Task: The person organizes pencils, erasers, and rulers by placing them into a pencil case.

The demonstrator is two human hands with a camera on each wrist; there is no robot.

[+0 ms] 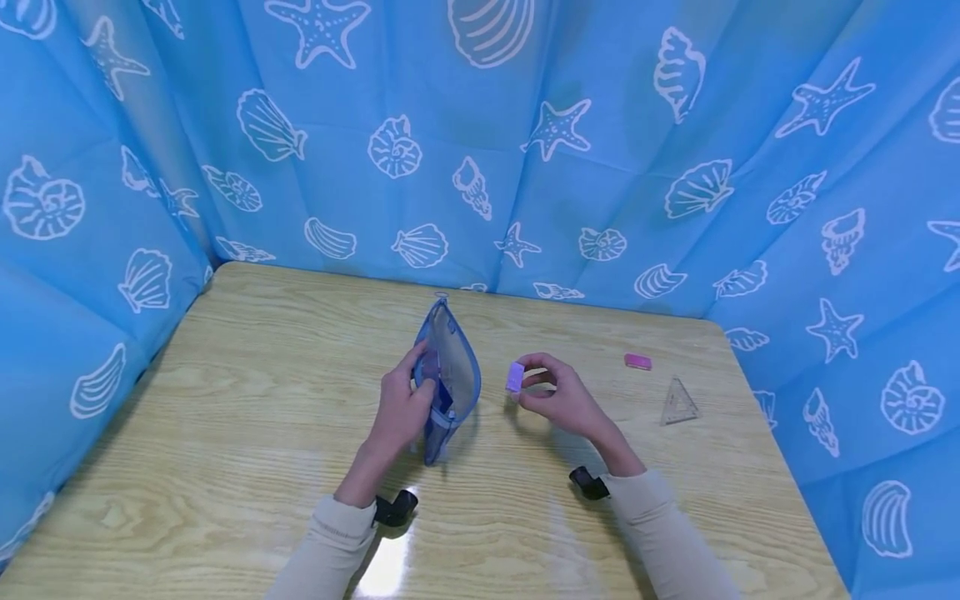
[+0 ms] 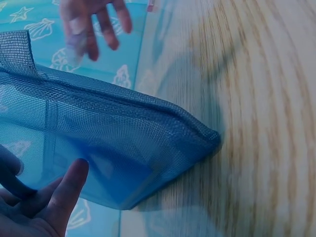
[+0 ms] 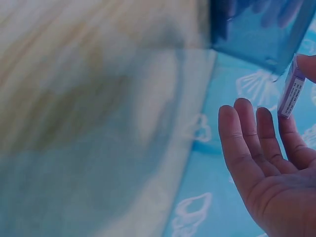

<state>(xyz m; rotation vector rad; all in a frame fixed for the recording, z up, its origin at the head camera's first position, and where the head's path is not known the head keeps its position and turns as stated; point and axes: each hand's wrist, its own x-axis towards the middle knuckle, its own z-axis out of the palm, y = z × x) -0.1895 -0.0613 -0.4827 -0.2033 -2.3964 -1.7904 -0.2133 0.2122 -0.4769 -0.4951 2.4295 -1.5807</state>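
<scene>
My left hand [image 1: 400,408] holds a blue mesh zipper pouch [image 1: 467,354] upright by its left side, thumb and fingers on the mesh. The pouch's mouth gapes, and a dark blue item [image 1: 445,400] shows inside, its kind unclear. Just right of the pouch, my right hand [image 1: 558,393] pinches a small purple block [image 1: 515,377] between thumb and a finger, apart from the pouch. In the right wrist view the block [image 3: 292,94] has a white side with small print, and the other fingers of the hand [image 3: 266,173] are spread away from it.
On the right of the wooden table [image 1: 262,375] lie a small pink block [image 1: 638,362] and a transparent set square [image 1: 679,403]. A blue curtain [image 1: 480,125] with white shells and starfish hangs along the table's back and sides.
</scene>
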